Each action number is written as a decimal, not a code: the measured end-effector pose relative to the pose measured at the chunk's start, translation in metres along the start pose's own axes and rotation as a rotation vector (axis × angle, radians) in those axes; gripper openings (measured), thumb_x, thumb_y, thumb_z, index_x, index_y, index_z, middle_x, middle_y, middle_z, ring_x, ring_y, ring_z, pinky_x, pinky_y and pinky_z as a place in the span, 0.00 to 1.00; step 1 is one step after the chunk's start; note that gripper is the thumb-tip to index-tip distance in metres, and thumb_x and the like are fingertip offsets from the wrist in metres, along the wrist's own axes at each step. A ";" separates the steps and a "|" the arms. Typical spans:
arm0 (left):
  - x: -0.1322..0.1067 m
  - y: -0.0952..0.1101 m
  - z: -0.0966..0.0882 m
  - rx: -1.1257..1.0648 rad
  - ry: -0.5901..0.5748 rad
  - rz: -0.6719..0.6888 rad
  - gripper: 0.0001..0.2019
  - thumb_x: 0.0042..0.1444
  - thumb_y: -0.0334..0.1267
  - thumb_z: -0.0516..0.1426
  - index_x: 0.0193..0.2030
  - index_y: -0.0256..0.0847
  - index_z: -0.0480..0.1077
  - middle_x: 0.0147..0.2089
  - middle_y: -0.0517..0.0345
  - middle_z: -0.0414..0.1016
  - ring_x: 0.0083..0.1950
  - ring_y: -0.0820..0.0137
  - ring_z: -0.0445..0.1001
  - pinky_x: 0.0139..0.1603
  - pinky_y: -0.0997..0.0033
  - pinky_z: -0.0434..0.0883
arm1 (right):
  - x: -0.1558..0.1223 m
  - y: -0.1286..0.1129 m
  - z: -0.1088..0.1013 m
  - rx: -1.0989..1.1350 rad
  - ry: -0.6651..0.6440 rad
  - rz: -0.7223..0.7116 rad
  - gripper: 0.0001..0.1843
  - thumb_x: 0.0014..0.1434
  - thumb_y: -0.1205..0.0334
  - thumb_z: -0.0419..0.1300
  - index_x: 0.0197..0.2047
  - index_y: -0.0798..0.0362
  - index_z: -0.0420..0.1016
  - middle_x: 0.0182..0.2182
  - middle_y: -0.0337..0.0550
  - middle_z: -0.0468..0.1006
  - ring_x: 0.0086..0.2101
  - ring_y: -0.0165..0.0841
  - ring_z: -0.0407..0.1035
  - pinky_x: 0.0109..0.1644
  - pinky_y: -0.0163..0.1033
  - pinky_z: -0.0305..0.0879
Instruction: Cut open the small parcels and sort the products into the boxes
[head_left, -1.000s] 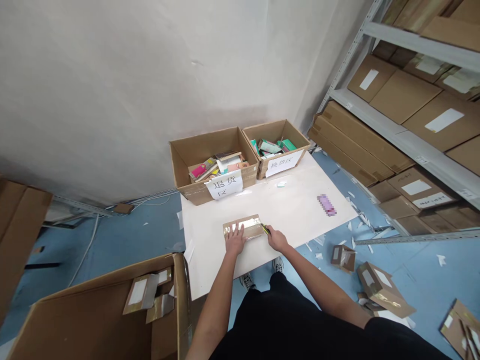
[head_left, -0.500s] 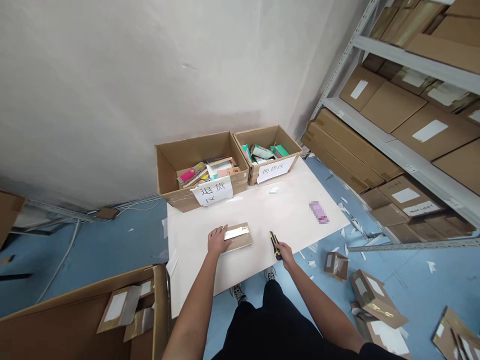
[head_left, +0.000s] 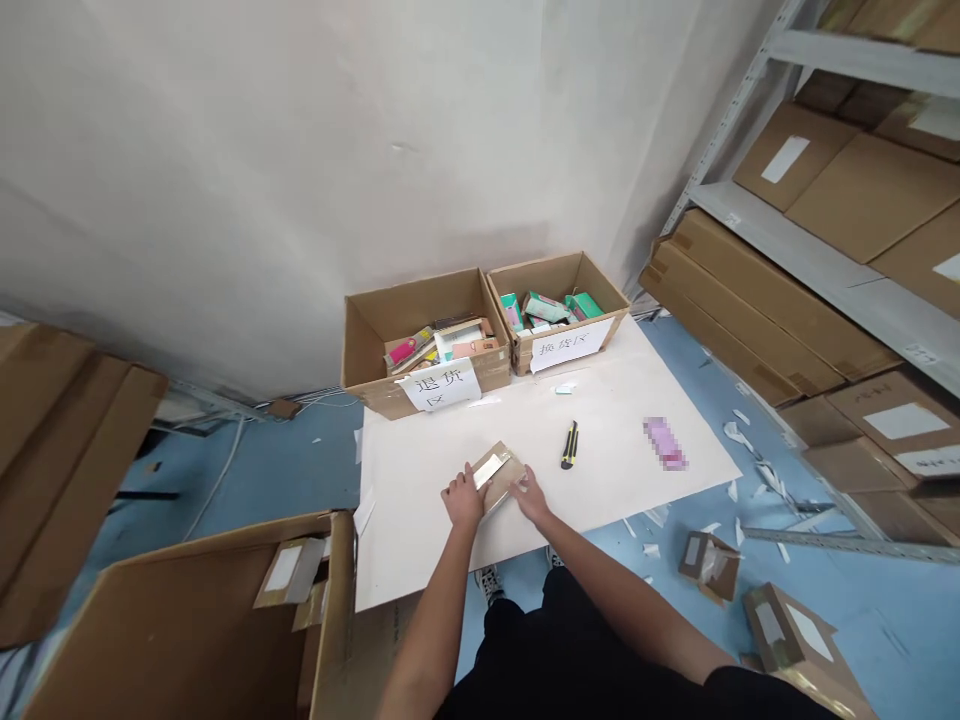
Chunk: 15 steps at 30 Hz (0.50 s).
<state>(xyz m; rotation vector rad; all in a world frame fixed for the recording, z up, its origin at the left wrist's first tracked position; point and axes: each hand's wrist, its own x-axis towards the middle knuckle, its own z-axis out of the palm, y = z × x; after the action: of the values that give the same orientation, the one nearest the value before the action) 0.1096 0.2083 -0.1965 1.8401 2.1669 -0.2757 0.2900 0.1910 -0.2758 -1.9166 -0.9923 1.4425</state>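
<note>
Both hands are working on a small taped cardboard parcel (head_left: 496, 472) that is lying turned at an angle near the front edge of the white board (head_left: 600, 420) serving as a worktop. The left hand (head_left: 463, 502) is resting on the parcel's near left corner with its fingers curled over the edge, gripping it, while the right hand (head_left: 529, 495) is pressing against the near right side, its fingertips closing on the cardboard; how firmly either hand is pinching cannot be told at this size. A strip of glossy tape and a pale label are showing on the parcel's top. A black and yellow utility knife (head_left: 569, 445) is lying free on the board just right of the parcel, apart from both hands. Further right, toward the board's right edge, a small pink item (head_left: 664, 443) is lying blurred. Along the back edge two open cartons are standing side by side, each bearing a handwritten paper sign: the left carton (head_left: 420, 335) is holding mixed coloured packets, the right carton (head_left: 559, 310) mostly green ones. Torn cardboard packages (head_left: 709, 565) are lying scattered on the blue floor to the right.
</note>
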 end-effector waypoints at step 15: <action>-0.004 0.053 -0.025 -0.209 -0.166 -0.205 0.39 0.72 0.59 0.34 0.52 0.33 0.79 0.53 0.31 0.82 0.56 0.52 0.81 0.53 0.60 0.72 | 0.059 -0.048 -0.030 0.088 -0.202 -0.190 0.48 0.54 0.49 0.70 0.75 0.47 0.63 0.52 0.44 0.84 0.54 0.46 0.77 0.59 0.50 0.73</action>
<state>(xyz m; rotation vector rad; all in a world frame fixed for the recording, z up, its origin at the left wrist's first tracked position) 0.1599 0.2213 -0.1699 1.4345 2.1779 -0.2258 0.3172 0.2666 -0.2630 -1.5912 -1.1486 1.5618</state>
